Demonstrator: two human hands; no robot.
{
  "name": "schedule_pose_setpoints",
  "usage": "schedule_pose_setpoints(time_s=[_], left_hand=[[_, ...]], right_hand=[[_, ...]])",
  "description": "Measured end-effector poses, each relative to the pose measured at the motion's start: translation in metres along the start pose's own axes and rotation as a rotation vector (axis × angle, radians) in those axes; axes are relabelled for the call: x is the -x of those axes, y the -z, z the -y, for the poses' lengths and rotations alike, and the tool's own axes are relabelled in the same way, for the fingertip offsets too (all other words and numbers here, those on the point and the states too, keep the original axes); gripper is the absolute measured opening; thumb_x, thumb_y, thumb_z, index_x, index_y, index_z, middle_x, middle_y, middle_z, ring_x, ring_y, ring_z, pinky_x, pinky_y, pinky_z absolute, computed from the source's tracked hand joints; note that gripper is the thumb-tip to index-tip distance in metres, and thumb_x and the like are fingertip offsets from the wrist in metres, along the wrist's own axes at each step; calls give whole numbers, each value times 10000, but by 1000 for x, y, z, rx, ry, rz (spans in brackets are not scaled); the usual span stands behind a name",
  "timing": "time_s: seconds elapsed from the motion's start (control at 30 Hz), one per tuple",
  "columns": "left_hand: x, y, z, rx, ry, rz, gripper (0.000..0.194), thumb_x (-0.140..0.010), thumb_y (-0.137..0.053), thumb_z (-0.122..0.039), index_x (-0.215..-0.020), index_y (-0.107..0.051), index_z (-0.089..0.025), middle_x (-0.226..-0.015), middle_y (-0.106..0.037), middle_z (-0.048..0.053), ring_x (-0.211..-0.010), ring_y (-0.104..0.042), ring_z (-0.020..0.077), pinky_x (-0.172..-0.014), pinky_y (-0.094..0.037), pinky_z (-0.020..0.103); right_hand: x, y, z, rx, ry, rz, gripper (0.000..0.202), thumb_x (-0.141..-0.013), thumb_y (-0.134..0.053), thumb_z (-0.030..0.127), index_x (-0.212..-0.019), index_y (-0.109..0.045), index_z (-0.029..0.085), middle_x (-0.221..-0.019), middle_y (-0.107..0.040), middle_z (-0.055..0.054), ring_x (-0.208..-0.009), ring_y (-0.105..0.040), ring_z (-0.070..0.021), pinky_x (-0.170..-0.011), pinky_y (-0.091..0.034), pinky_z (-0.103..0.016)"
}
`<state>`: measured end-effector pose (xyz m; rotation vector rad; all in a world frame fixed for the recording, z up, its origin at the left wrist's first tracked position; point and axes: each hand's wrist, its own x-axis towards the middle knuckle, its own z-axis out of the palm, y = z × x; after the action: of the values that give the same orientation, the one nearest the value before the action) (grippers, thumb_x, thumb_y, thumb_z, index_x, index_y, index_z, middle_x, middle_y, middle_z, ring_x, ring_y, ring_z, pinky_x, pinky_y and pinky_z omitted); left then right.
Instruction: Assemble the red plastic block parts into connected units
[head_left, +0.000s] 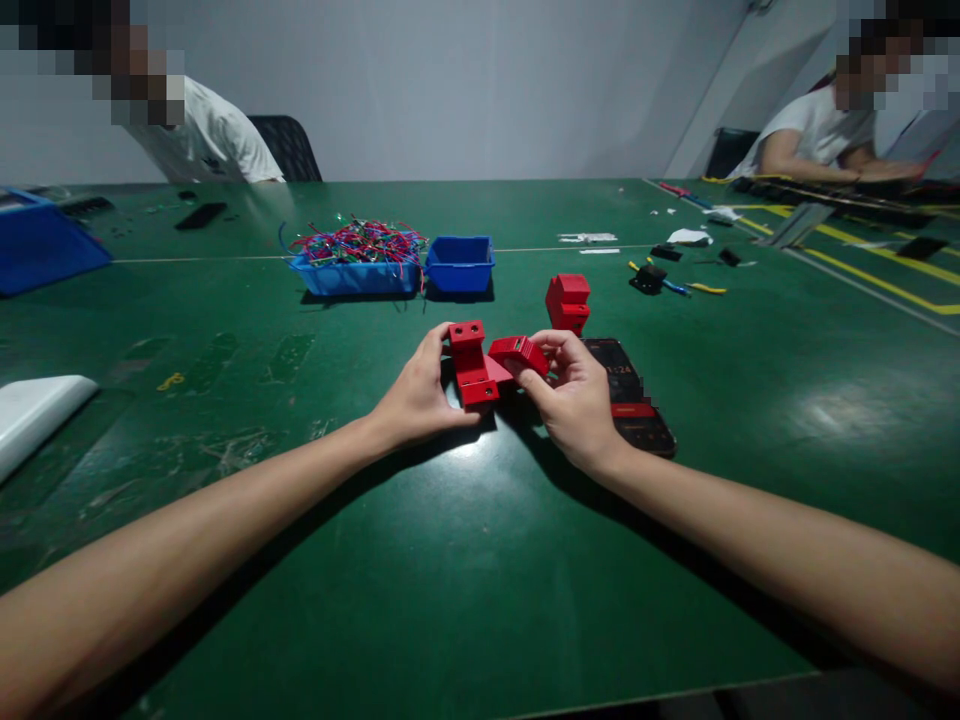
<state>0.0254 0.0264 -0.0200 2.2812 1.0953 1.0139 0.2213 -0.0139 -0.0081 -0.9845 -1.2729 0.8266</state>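
My left hand [420, 395] grips a red stepped plastic housing [471, 365] that has small round holes in its top and front; the thumb lies along its lower edge. Close to its right side, my right hand [577, 400] pinches a red ridged plastic block [519, 350] between thumb and fingers, tilted. The two red parts meet or overlap; whether they are joined I cannot tell. Another red plastic housing [568, 302] stands on the table just beyond my right hand. A phone [637, 400] with its screen lit lies beside that hand, partly covered by it.
On the green table [480, 580] a blue bin [360, 280] heaped with coloured wires stands by a smaller blue bin [460, 268]. Black parts with wires [649, 278] lie at right. A white object [37, 410] is at left. Two people sit across the table.
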Motion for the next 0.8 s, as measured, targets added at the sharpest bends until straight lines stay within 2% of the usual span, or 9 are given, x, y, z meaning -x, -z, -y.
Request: schedule_pose_setpoints(time_s=[0.1,0.23,0.33,0.4,0.5,0.6,0.7,0.8], left_hand=[[1,-1,-2,4,1,-3,968,-584,-848,-346,-1395,-351,-164,-1360,-541,177,-1245,-576,345,-1083,-470,539],[2,-1,-4,26,-1,-6,959,-585,-845,-351,-1390,-354,-173,-1335,-556,169,-1218,-592,338,-1064,-480,545],[4,1,-3,35,-20,6,960,-586,-842,-343,-1394,-349,-177,-1349,-547,169,-1235,-581,343,-1071,-475,550],[5,2,-2,36,-33,12,958,-592,-837,-330,-1398,-342,-177,-1365,-535,176,-1256,-566,351,-1075,-470,558],[6,4,-1,27,-31,17,946,-605,-832,-323,-1397,-340,-168,-1374,-526,188,-1266,-559,354,-1073,-471,564],[8,5,0,21,-27,21,936,-611,-833,-327,-1388,-343,-148,-1365,-530,198,-1255,-568,350,-1067,-478,559],[9,6,0,22,-36,19,939,-613,-836,-333,-1390,-341,-154,-1368,-529,195,-1254,-568,350,-1067,-476,561],[9,7,1,22,-56,24,950,-609,-844,-340,-1393,-341,-156,-1378,-520,205,-1270,-557,361,-1076,-466,570]], right_hand=[[1,-1,2,-74,-31,17,222,-793,-750,293,-942,-596,234,-852,-654,14,-724,-595,-129,-652,-489,-278],[2,-3,1,-234,-227,19,327,-819,-712,493,-959,-597,221,-733,-618,38,-500,-482,-72,-445,-380,-220],[-1,-4,0,-324,-381,-6,366,-794,-713,535,-930,-599,215,-629,-564,64,-423,-420,-54,-381,-303,-198],[-2,-5,1,-385,-435,-9,374,-770,-738,528,-906,-586,215,-650,-579,57,-445,-445,-55,-391,-316,-193],[-1,-9,4,-435,-435,50,441,-682,-842,448,-934,-559,223,-765,-634,38,-560,-537,-75,-455,-381,-198],[3,-12,5,-390,-397,112,544,-605,-906,345,-984,-530,238,-838,-666,32,-650,-593,-104,-516,-429,-217],[7,-12,5,-319,-335,134,483,-666,-867,359,-1015,-559,234,-862,-672,16,-708,-620,-125,-596,-496,-253],[9,-12,3,-221,-230,168,552,-712,-825,398,-1189,-588,253,-977,-660,-17,-875,-656,-171,-781,-560,-341]])
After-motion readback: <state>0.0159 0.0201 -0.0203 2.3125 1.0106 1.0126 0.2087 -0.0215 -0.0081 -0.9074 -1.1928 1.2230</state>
